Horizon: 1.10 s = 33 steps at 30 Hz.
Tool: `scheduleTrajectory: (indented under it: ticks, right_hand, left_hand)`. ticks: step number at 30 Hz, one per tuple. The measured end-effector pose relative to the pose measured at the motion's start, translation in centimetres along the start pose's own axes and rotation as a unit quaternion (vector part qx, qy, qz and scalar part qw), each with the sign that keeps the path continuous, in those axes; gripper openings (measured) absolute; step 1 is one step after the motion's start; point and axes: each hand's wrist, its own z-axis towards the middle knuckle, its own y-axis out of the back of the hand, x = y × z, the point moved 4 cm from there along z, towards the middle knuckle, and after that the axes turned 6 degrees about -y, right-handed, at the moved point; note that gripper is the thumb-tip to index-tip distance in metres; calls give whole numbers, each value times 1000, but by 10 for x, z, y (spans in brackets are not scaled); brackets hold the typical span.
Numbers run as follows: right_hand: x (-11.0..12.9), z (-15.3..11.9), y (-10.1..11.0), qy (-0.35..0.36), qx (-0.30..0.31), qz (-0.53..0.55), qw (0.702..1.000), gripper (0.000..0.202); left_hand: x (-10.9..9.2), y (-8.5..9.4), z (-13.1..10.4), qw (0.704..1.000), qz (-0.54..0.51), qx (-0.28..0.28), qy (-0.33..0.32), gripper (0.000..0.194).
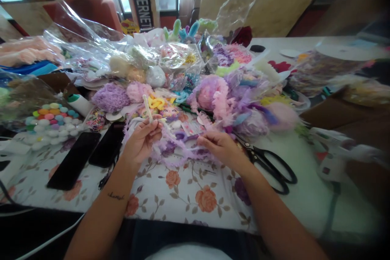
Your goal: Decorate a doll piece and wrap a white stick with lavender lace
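My left hand point(145, 138) is closed in a pinch on a whitish fuzzy stem point(148, 107) that points up from its fingers. Fluffy lilac yarn point(172, 152) hangs beside that hand and runs across toward the other one. At the right, my right hand point(217, 146) has its thumb and fingers pressed together at the lilac strand; the exact grip is too small to make out. Behind and between the hands lie yellow fuzzy loops point(157, 102), small doll-face pictures point(170, 113) and a purple-handled tool point(180, 135).
Black scissors point(272, 166) lie right of my right forearm, near a white glue gun point(333, 154). Two dark phones point(74, 160) rest at the left by a bag of pompoms point(51, 124). Plastic bags and yarn balls point(210, 93) pile up behind.
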Motion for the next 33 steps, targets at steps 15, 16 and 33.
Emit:
scheduleTrajectory:
  ticks: [15, 16, 33]
  right_hand:
    - [10, -13, -32, -31, 81, 279, 956, 33]
    - [10, -12, -31, -44, 84, 293, 951, 32]
    - [3, -9, -29, -113, 13, 225, 968, 42]
  left_hand:
    - [24, -13, -9, 991, 108, 52, 51, 18]
    - [23, -12, -7, 991, 119, 40, 39, 18]
    - [23, -6, -8, 962, 272, 13, -18, 21]
